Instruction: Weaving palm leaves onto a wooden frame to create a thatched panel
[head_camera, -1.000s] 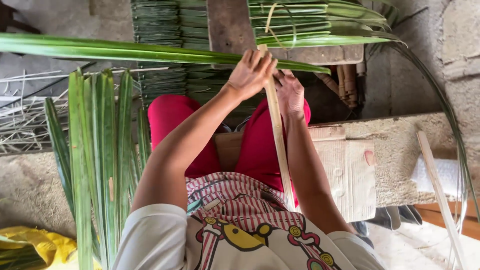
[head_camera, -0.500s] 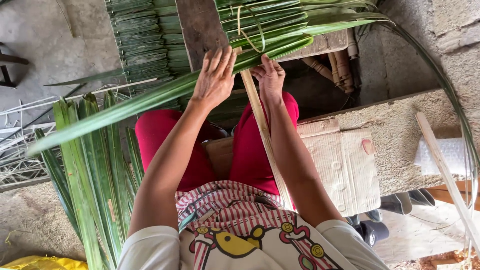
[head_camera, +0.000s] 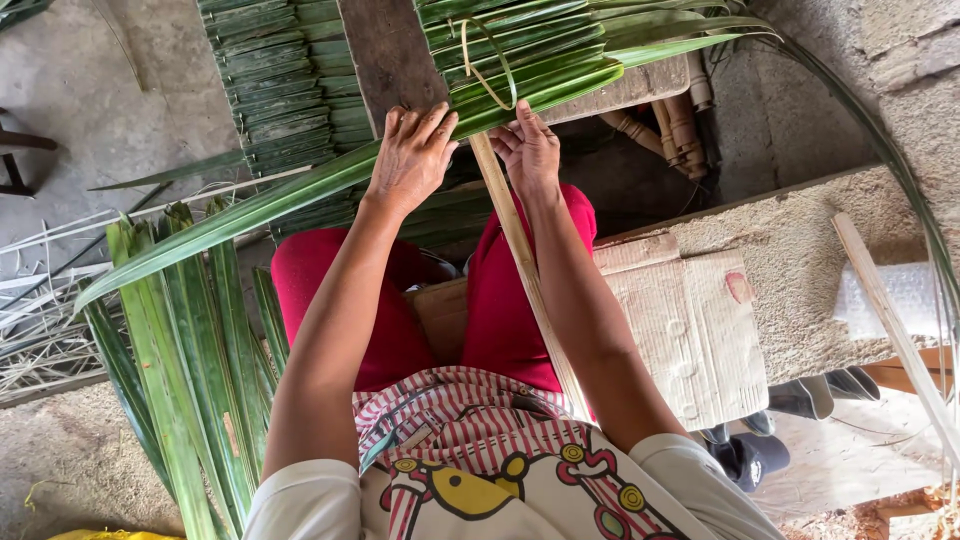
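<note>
Head view: seated person folding palm leaves
Left hand (head_camera: 412, 155): fingers spread flat, pressing long green leaf (head_camera: 300, 195)
Right hand (head_camera: 530, 150): pinched on pale stick (head_camera: 520, 260)

The palm of the left hand (head_camera: 412, 158) is hidden, pressed flat on a long green palm leaf (head_camera: 300, 195), and the strip of leaf beneath it cannot be seen. The fingertips of the right hand (head_camera: 530, 150) are tucked against the folded leaves (head_camera: 530, 50) at upper centre, so the grip cannot be made out. The pale wooden slat (head_camera: 525, 270) is lost behind the striped cloth (head_camera: 470, 420) at its lower end. The woven leaf panel (head_camera: 290, 80) is cut off by the top edge. A dark object (head_camera: 15, 160) at the left edge is cropped beyond recognition.
</note>
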